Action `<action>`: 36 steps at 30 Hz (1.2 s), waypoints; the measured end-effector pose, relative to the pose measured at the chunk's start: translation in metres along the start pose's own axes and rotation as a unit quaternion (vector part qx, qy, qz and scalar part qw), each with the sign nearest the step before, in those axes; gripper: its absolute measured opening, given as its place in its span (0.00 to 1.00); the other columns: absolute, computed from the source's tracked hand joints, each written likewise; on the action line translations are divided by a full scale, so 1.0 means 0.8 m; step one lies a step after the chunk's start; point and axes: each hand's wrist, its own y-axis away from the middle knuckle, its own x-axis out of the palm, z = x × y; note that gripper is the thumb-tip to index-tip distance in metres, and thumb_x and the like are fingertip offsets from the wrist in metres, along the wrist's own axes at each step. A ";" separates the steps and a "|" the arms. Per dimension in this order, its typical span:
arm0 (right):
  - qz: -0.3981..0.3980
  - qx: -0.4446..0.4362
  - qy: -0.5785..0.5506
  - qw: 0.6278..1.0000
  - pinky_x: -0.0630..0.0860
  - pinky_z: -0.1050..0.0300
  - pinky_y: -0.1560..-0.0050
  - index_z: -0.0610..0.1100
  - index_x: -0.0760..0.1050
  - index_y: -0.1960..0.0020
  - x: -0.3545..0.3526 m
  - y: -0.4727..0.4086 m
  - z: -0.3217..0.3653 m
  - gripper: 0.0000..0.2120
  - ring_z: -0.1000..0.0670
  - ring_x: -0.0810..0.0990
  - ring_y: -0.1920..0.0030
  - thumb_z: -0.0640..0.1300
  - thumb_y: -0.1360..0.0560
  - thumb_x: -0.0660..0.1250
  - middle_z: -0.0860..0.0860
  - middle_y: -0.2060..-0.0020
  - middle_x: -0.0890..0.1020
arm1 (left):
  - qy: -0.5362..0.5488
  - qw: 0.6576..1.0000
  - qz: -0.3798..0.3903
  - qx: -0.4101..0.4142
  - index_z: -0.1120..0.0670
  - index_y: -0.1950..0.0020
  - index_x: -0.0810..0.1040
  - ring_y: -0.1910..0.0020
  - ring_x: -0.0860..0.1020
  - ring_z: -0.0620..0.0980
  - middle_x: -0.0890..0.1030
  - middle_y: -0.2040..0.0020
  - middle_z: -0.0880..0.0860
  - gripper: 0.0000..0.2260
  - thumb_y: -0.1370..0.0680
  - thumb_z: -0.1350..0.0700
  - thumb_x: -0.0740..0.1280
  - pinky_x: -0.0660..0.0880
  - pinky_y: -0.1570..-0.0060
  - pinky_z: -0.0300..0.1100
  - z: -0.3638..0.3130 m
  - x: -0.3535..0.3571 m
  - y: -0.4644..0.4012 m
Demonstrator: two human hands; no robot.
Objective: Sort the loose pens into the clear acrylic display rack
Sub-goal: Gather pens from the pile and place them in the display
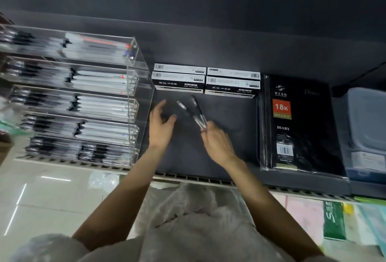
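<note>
Four pen boxes (205,80), two loose pens (193,113), one diary (296,123).

Single head-worn view, looking forward and down, near the shelf (208,157)

Dim shelf, motion blur throughout, floor glare, wide-angle bowing at edges.

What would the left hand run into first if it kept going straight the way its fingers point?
Probably the stacked pen boxes at the back of the shelf. The left hand is open, fingers aimed up and slightly right over bare shelf. The acrylic rack lies close on its left, so depth is uncertain.
</note>
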 end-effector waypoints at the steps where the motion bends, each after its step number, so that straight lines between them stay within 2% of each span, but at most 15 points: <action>1: 0.000 0.022 -0.132 0.991 0.73 0.51 0.65 0.40 0.69 0.48 -0.003 0.010 0.004 0.07 0.40 0.79 0.63 0.40 0.19 0.54 0.42 0.56 0.79 | 0.094 0.992 0.015 -0.081 0.56 0.33 0.71 0.35 0.72 0.51 0.72 0.33 0.56 0.19 0.23 0.64 0.66 0.66 0.31 0.46 -0.013 0.000 0.015; 3: 0.040 0.052 -0.366 0.928 0.66 0.60 0.76 0.43 0.69 0.51 -0.004 0.028 0.015 0.08 0.50 0.75 0.73 0.38 0.18 0.52 0.46 0.63 0.78 | 0.222 0.947 0.143 -0.182 0.55 0.39 0.74 0.42 0.77 0.48 0.79 0.40 0.54 0.12 0.22 0.57 0.65 0.69 0.34 0.46 -0.031 -0.005 0.039; 4: 0.066 0.056 -0.435 0.896 0.64 0.63 0.78 0.44 0.69 0.51 -0.006 0.037 0.021 0.09 0.53 0.73 0.75 0.37 0.18 0.52 0.47 0.65 0.77 | 0.240 0.929 0.212 -0.185 0.56 0.40 0.76 0.47 0.79 0.49 0.81 0.44 0.54 0.12 0.23 0.54 0.64 0.72 0.39 0.45 -0.037 -0.008 0.050; 6: 0.125 0.041 -0.480 0.868 0.64 0.64 0.79 0.44 0.71 0.46 -0.014 0.056 0.037 0.10 0.53 0.74 0.74 0.38 0.18 0.52 0.47 0.66 0.77 | 0.259 0.914 0.274 -0.153 0.58 0.38 0.76 0.53 0.81 0.51 0.82 0.48 0.55 0.15 0.22 0.54 0.63 0.75 0.50 0.43 -0.041 -0.010 0.067; 7: 0.149 0.030 -0.480 0.864 0.67 0.64 0.78 0.44 0.71 0.44 -0.014 0.063 0.041 0.10 0.52 0.75 0.73 0.39 0.17 0.52 0.47 0.66 0.77 | 0.269 0.914 0.269 -0.143 0.59 0.37 0.75 0.50 0.82 0.51 0.82 0.46 0.55 0.14 0.21 0.57 0.62 0.76 0.51 0.42 -0.040 -0.010 0.071; 9: 0.178 0.029 -0.464 0.867 0.73 0.62 0.74 0.41 0.72 0.45 -0.013 0.075 0.044 0.10 0.51 0.79 0.70 0.41 0.17 0.53 0.46 0.65 0.79 | 0.283 0.918 0.244 -0.134 0.58 0.38 0.76 0.43 0.80 0.50 0.83 0.44 0.55 0.12 0.20 0.62 0.60 0.78 0.47 0.40 -0.036 -0.012 0.077; 11: 0.181 0.041 -0.414 0.891 0.78 0.61 0.66 0.42 0.75 0.48 -0.011 0.080 0.037 0.12 0.51 0.83 0.63 0.45 0.18 0.54 0.47 0.61 0.82 | 0.276 0.925 0.228 -0.125 0.57 0.41 0.77 0.45 0.81 0.49 0.84 0.47 0.53 0.11 0.21 0.64 0.61 0.78 0.47 0.39 -0.035 -0.018 0.082; 13: 0.146 0.045 -0.334 0.930 0.79 0.60 0.58 0.48 0.77 0.50 -0.013 0.080 0.024 0.12 0.51 0.83 0.56 0.51 0.19 0.56 0.51 0.57 0.83 | 0.263 0.934 0.210 -0.121 0.57 0.42 0.78 0.48 0.82 0.47 0.85 0.50 0.51 0.10 0.22 0.64 0.63 0.78 0.48 0.38 -0.032 -0.025 0.085; 15: 0.080 0.051 -0.300 0.949 0.78 0.59 0.54 0.50 0.77 0.50 -0.023 0.078 0.015 0.11 0.52 0.82 0.53 0.51 0.20 0.57 0.53 0.55 0.83 | 0.247 0.940 0.196 -0.131 0.56 0.43 0.79 0.50 0.83 0.45 0.85 0.52 0.49 0.09 0.23 0.62 0.65 0.78 0.51 0.35 -0.035 -0.034 0.091; 19: 0.010 0.013 -0.343 0.939 0.74 0.65 0.61 0.52 0.77 0.49 -0.053 0.078 0.027 0.06 0.60 0.78 0.60 0.48 0.21 0.61 0.55 0.55 0.83 | 0.200 0.947 0.204 -0.149 0.56 0.46 0.81 0.51 0.83 0.45 0.85 0.51 0.49 0.08 0.24 0.61 0.68 0.77 0.55 0.34 -0.031 -0.043 0.104; 22: 0.034 -0.012 -0.340 0.940 0.69 0.68 0.67 0.51 0.78 0.47 -0.060 0.073 0.048 0.07 0.61 0.75 0.67 0.48 0.24 0.66 0.54 0.55 0.82 | 0.165 0.945 0.243 -0.143 0.56 0.46 0.81 0.51 0.83 0.44 0.85 0.51 0.49 0.08 0.24 0.60 0.69 0.76 0.52 0.34 -0.029 -0.049 0.117; 24: 0.056 -0.025 -0.338 0.939 0.68 0.66 0.70 0.47 0.77 0.46 -0.056 0.068 0.062 0.09 0.58 0.73 0.69 0.45 0.25 0.69 0.52 0.58 0.82 | 0.142 0.943 0.269 -0.134 0.56 0.44 0.80 0.51 0.83 0.44 0.85 0.50 0.49 0.09 0.24 0.59 0.69 0.75 0.53 0.32 -0.030 -0.054 0.124; 26: 0.065 -0.042 -0.345 0.935 0.68 0.64 0.74 0.43 0.77 0.46 -0.048 0.067 0.073 0.09 0.57 0.72 0.72 0.39 0.26 0.70 0.50 0.61 0.80 | 0.134 0.941 0.286 -0.123 0.57 0.42 0.80 0.49 0.83 0.45 0.85 0.49 0.51 0.11 0.24 0.58 0.69 0.75 0.50 0.34 -0.029 -0.063 0.129; 32: 0.032 -0.035 -0.399 0.916 0.72 0.63 0.69 0.41 0.78 0.46 -0.025 0.068 0.096 0.09 0.56 0.73 0.71 0.35 0.25 0.67 0.49 0.67 0.76 | 0.154 0.933 0.304 -0.113 0.53 0.42 0.79 0.46 0.82 0.51 0.84 0.46 0.52 0.10 0.22 0.59 0.65 0.76 0.43 0.45 -0.015 -0.114 0.123; 36: 0.019 -0.016 -0.416 0.909 0.73 0.65 0.67 0.43 0.76 0.41 -0.007 0.069 0.127 0.12 0.57 0.74 0.69 0.35 0.24 0.65 0.47 0.60 0.81 | 0.194 0.913 0.338 -0.117 0.54 0.40 0.76 0.46 0.82 0.52 0.84 0.46 0.53 0.11 0.20 0.63 0.59 0.78 0.47 0.41 -0.005 -0.157 0.115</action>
